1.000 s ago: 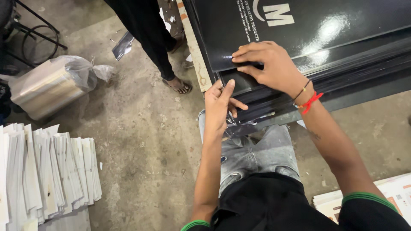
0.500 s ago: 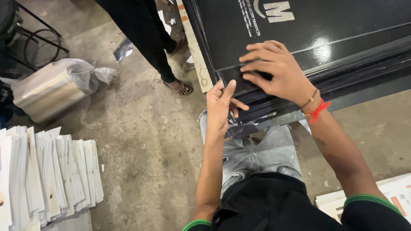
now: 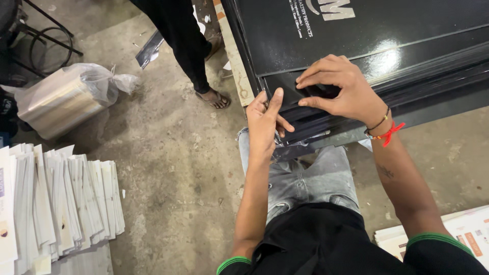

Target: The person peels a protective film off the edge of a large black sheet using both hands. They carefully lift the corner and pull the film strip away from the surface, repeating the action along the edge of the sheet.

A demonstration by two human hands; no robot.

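Concrete floor [image 3: 173, 168] with stacked white sheets [image 3: 61, 203]

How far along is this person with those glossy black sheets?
Done: many glossy black sheets already lie stacked. In hand: the right hand presses flat on the stack's near corner, and the left hand squares its edge. Left: fanned white sheets lie on the floor at the left, apart from both hands.

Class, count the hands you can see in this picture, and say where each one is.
2. The left hand presses against the near edge of the stack of glossy black sheets; the right hand lies flat on top. The bystander's hands are out of frame.
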